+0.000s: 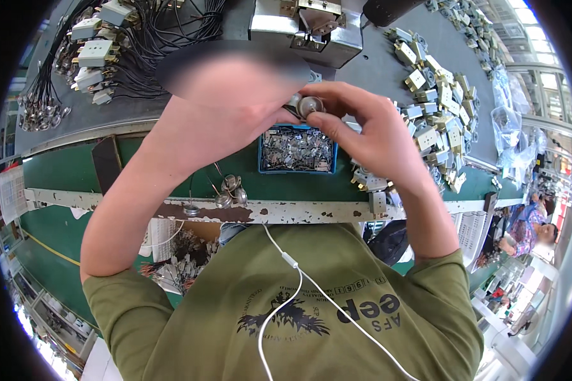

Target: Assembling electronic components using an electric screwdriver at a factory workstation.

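Observation:
Both my hands meet above a blue tray of small metal pieces. My right hand pinches a small round metal piece with a rounded, shiny face between thumb and forefinger. Close against it, my left hand is curled, its thumb tip beside the round piece. A blurred patch covers much of the left hand, so what its fingers grip is hidden. Below the left wrist, several round metal caps on thin wires lie at the bench's near edge.
Grey sockets with black cables crowd the far left. A metal fixture stands at the back. Many grey-and-white plug housings are heaped on the right, beside clear plastic bags. Another person sits far right.

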Motion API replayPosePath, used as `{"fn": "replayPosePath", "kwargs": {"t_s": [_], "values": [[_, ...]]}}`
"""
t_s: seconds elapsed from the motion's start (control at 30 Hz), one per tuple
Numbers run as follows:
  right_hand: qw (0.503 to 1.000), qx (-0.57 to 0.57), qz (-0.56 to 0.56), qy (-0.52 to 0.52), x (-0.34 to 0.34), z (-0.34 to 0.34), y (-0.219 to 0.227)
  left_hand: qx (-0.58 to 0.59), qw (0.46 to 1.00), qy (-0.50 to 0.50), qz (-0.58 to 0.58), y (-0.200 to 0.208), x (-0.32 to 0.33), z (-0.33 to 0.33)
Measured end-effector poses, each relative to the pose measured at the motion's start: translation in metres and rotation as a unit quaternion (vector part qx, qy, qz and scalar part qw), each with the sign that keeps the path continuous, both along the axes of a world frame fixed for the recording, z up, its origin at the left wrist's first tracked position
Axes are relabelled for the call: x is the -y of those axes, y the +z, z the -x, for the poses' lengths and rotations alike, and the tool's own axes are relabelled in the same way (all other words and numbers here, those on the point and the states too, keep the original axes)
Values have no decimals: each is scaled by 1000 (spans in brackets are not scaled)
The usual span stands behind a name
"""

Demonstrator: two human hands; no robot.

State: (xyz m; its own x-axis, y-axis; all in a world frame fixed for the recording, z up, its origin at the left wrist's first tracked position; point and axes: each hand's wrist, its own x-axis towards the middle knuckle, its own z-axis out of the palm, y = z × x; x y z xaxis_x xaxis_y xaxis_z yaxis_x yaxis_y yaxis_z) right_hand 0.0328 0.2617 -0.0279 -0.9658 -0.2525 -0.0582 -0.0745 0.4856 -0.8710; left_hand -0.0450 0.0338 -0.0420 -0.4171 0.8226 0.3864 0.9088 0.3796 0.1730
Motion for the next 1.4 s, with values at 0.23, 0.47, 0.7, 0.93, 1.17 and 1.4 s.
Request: {"fn": "replayPosePath", "kwargs": {"t_s": [0.23, 0.47, 0.7, 0.93, 1.17, 1.4], "values": [[999, 11, -39, -16, 0, 6, 5, -25, 1000, -14, 12, -3, -4, -1], [996, -16, -52, 69, -6, 12, -1, -36, 998, -35, 35, -4, -3, 2], [984, -131, -111, -51, -16, -7, -20, 42, 992, -18, 114, 10, 4, -7], [939, -237, -244, -38, -10, 8, -32, 110, 985, -72, 108, 4, 8, -14], [924, -291, -249, 2, -7, 27, -44, 131, 982, -75, 114, 4, 10, -14], [904, -318, -284, 0, -1, 8, -34, 147, 978, -81, 123, -3, 14, -17]]}}
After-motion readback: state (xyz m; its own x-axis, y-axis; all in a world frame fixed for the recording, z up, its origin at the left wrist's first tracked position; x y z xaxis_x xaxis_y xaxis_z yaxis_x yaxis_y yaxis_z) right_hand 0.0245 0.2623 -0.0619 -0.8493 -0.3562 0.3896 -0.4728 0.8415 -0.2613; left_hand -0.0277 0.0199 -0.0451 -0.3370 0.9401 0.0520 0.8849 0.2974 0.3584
